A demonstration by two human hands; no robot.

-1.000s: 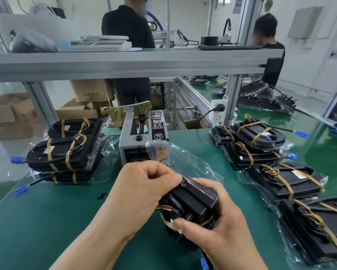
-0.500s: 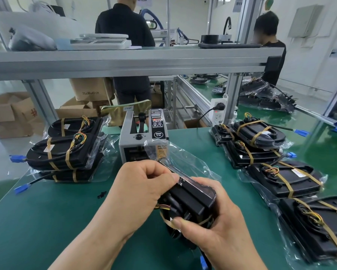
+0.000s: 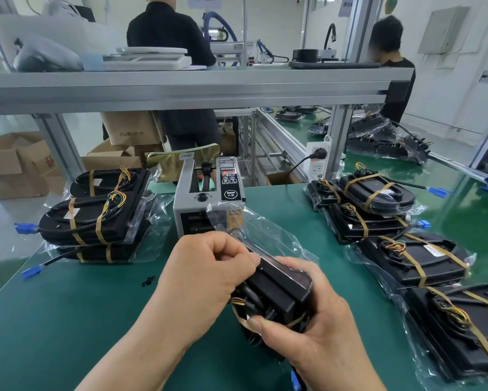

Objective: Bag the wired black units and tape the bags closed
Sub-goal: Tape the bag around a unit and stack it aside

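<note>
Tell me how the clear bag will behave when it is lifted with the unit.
Probably floppy: the bag is thin, wrinkled film, its free end loose past the unit. Likely slippery too, as its surface looks glossy. It should add little weight.

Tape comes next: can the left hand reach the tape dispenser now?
Likely yes, once freed: the left hand grips the bagged unit; the tape dispenser stands just beyond, only bag film between.

Bkgd person (image 3: pixel 169 46) slightly further left
</note>
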